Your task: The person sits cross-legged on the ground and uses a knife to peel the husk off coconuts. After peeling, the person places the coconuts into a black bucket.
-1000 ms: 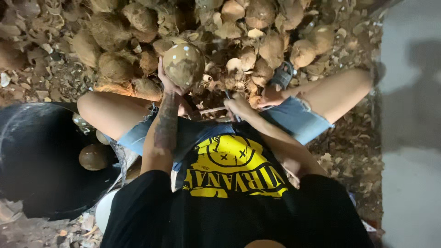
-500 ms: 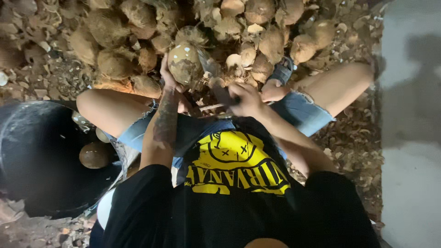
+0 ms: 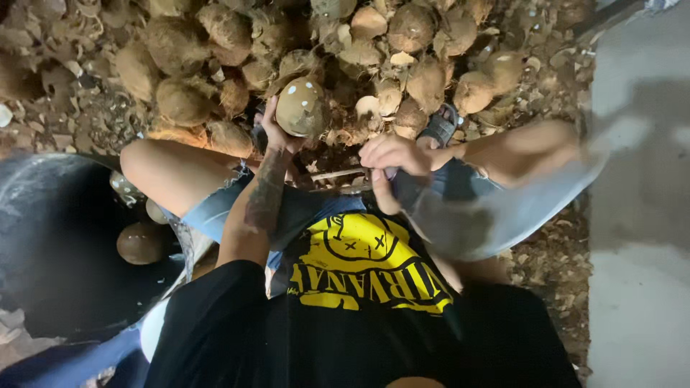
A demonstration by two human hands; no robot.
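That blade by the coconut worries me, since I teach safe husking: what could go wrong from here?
1. The left hand cups the coconut bare, fingers wrapped round it; a swing of the blurred blade in the right hand could hit them.
2. The blade passes just above the bare right thigh, so a glancing stroke might cut the leg.
3. Husk scraps litter the ground, so footing could be poor.

Single head-worn view, looking steeply down from close range over the wearer's black-and-yellow printed shirt [image 3: 359,287] and lap.
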